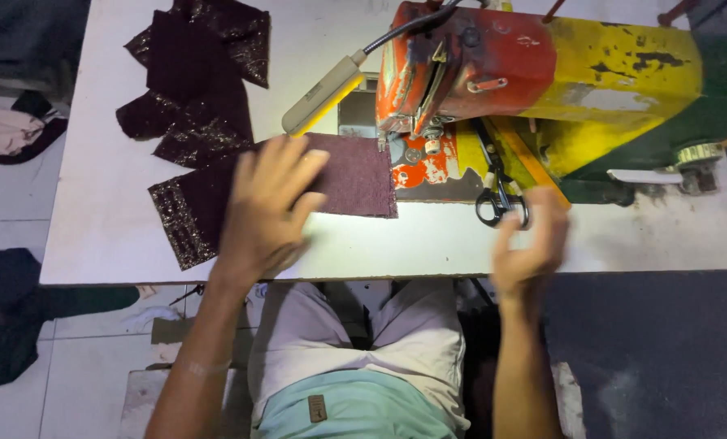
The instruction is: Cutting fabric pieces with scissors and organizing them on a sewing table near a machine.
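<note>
Hidden: needle area of the worn orange-and-yellow sewing machine [542, 73] sits in shadow under its head; the machine's right end is cut off by the frame. The left hand covers the near-left part of the cloth.
Blurred: right hand [530, 240] is smeared by motion, so its fingers are hard to make out.
Left hand: left hand [270, 207] lies flat and released, fingers spread, pressing on the dark maroon rectangular fabric piece [351, 179].
Right hand: raised just above the near edge of the bench, fingers curled and loose, grasping nothing, close to the black-handled scissors [500, 191].
Fabric piece: flat on the white bench [103, 228], its right edge under the machine's foot, lit by the beige gooseneck lamp [323, 93].
Edges: the piece's near-left corner carries a sequinned border, close to the bench's front edge.
Open room: bare bench surface to the left of the fabric and along the front between the two hands.
Other cloth: pile of dark sequinned fabric pieces [193, 73] at the far left of the bench.
Label: small brown rectangular patch [317, 407] on the pale green shirt hem, over light shorts.
</note>
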